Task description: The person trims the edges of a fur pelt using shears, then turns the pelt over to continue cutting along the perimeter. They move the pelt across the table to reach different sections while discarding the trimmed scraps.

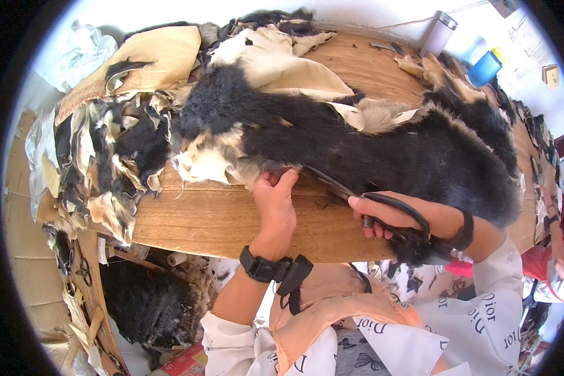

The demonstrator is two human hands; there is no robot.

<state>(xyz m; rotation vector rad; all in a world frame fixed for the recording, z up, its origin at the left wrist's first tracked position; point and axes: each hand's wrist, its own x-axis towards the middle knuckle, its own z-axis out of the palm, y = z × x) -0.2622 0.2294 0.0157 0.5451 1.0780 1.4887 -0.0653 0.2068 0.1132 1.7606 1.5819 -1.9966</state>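
A large black pelt with a cream patch point(376, 150) is spread across the wooden tabletop point(188, 219). My left hand point(276, 200) has its thumb and fingers closed on the pelt's near edge, beside the cream fur. My right hand point(391, 216) grips large black-handled shears point(332, 183), whose blades point left and up to that edge, just right of my left fingertips. Whether the blades are apart is hard to make out. Pale skin-side pieces point(282, 66) lie along the pelt's far side.
Fur scraps point(113, 163), brown paper point(153, 59) and white plastic point(81, 53) crowd the left. A metal flask point(437, 36) and blue bottle point(484, 67) stand at the back right. Another person's arm point(556, 244) is at far right. Dark fur point(144, 301) lies below the table.
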